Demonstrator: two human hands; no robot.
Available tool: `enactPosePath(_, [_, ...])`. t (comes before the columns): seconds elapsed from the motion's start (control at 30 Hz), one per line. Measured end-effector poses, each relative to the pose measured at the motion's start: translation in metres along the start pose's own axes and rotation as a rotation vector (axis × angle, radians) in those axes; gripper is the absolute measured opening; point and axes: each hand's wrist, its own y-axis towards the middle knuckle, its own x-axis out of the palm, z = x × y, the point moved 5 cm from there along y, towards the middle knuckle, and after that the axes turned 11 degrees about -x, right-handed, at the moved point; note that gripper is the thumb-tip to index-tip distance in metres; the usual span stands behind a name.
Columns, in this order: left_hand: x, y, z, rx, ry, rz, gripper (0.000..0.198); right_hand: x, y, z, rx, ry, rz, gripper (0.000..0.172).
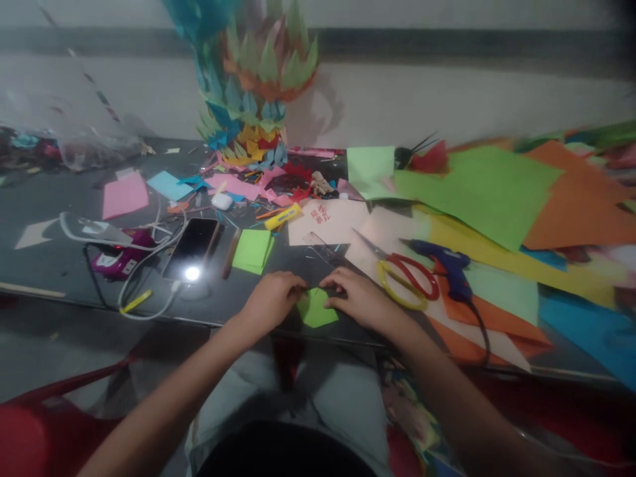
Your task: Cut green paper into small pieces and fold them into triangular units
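A small light-green piece of paper (318, 310), with folded corners, lies at the table's front edge between my hands. The fingers of my left hand (275, 298) are closed at its upper left edge. On the opposite side, my right hand (362, 298) has thumb and fingers curled at the paper's right edge. Just beyond my left hand is a stack of green paper squares (252, 250). Scissors (405, 275) with red and yellow handles lie to the right of my right hand, beside a blue glue gun (450, 265).
At left, a phone (196, 248) with a bright light lies by a purple device (122, 258) and white cables. A yellow marker (283, 216) and paper scraps lie farther back. A colourful folded-paper model (253, 99) stands near the wall. Large green sheets (477, 185) cover the right.
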Motion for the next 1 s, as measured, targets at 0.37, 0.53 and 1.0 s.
enactPosePath(0.37, [-0.003, -0.008, -0.006, 0.138, -0.103, -0.002, 0.013, 0.008, -0.009, -0.003, -0.255, 0.105, 0.165, 0.015])
enactPosePath(0.53, [-0.004, -0.01, -0.009, 0.237, -0.005, -0.021, 0.013, 0.01, -0.008, -0.015, -0.492, -0.077, 0.154, 0.021])
enactPosePath(1.0, [-0.01, -0.015, -0.01, 0.374, 0.134, -0.133, 0.021, 0.016, -0.013, -0.031, -0.764, -0.382, 0.198, 0.025])
